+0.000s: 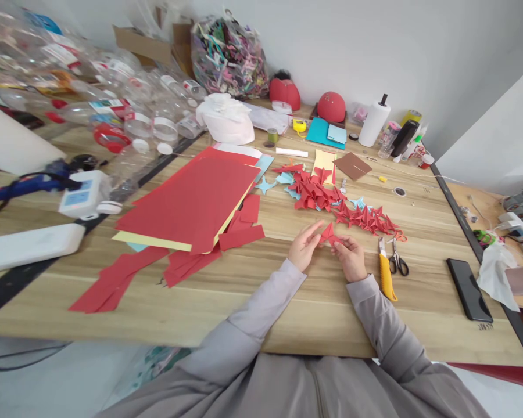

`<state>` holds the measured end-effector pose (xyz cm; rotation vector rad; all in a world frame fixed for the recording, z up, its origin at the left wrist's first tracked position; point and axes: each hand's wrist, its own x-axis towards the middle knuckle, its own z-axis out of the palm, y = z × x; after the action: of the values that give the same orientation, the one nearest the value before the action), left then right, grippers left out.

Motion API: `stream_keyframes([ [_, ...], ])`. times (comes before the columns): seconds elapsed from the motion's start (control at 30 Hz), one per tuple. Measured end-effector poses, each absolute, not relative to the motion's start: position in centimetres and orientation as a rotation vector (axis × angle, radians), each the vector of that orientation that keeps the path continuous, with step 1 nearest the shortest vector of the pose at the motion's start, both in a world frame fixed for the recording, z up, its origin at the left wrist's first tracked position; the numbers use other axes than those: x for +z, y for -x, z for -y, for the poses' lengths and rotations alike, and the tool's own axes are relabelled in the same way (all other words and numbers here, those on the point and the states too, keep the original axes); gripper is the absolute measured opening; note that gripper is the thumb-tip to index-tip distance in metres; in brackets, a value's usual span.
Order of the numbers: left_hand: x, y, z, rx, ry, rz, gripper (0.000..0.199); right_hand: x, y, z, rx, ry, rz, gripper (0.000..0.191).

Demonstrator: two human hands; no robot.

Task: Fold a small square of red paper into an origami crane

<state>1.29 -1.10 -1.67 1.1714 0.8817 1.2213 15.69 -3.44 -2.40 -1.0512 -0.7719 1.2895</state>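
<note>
A small folded red paper piece (330, 234) is held between both hands above the wooden table. My left hand (304, 246) has its fingertips at the piece's left side, and my right hand (351, 255) pinches its right side. Behind the hands lies a heap of folded red paper shapes (311, 190), with light blue ones among them. On the left, large red sheets (196, 188) are stacked over yellow ones. Cut red strips (117, 278) lie at the stack's front edge.
Beside my right hand are a yellow-handled cutter (386, 277) and black scissors (398, 263). A black phone (468, 289) lies further right. Plastic bottles (138, 125) crowd the back left, near a bag of colourful scraps (229, 55).
</note>
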Motion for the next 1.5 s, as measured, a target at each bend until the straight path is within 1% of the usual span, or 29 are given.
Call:
stream_keyframes([
  [0.1, -2.0, -1.4, 1.1, 1.13, -1.23, -0.878, 0.026, -2.4, -15.6, 3.5, 1.275, 1.036, 0.831, 0.02],
  [0.23, -1.8, -1.7, 1.2, 1.05, -1.109, -0.889, 0.018, -2.5, -15.6, 3.6, 1.269, 1.028, 0.898, 0.018],
  [0.27, -1.7, -1.8, 1.2, 1.055, -1.076, -0.898, 0.019, -2.5, -15.6, 3.7, 1.269, 1.031, 0.903, 0.018],
  [0.4, -1.3, -1.8, 1.3, 1.051, -1.018, -0.899, 0.031, -2.3, -15.6, 3.8, 1.271, 1.036, 0.933, 0.015],
  [0.7, -1.7, -1.6, 1.1, 1.03, -0.909, -0.9, 0.025, -2.1, -15.5, 3.9, 1.309, 1.035, 0.942, 0.013],
  [0.9, -1.6, -1.7, 1.2, 1.036, -0.882, -0.912, 0.023, -2.0, -15.5, 4.1, 1.291, 1.081, 0.973, 0.006],
  [0.97, -1.6, -1.7, 1.2, 1.056, -0.923, -0.958, 0.023, -1.9, -15.5, 4.1, 1.288, 1.073, 0.981, 0.008],
  [1.07, -1.4, -1.7, 1.2, 1.097, -0.978, -1.035, 0.02, -1.8, -15.6, 4.1, 1.337, 1.044, 0.923, 0.017],
  [1.23, -0.9, -1.6, 1.4, 1.13, -1.017, -1.118, 0.018, -1.7, -15.5, 3.9, 1.379, 1.089, 0.926, 0.024],
  [1.37, -0.9, -1.7, 1.5, 1.128, -1.076, -1.147, 0.016, -1.7, -15.4, 3.9, 1.321, 1.18, 1.002, 0.023],
  [1.5, -1.1, -1.8, 1.5, 1.109, -1.1, -1.15, 0.017, -1.8, -15.3, 3.9, 1.305, 1.163, 0.999, 0.023],
])
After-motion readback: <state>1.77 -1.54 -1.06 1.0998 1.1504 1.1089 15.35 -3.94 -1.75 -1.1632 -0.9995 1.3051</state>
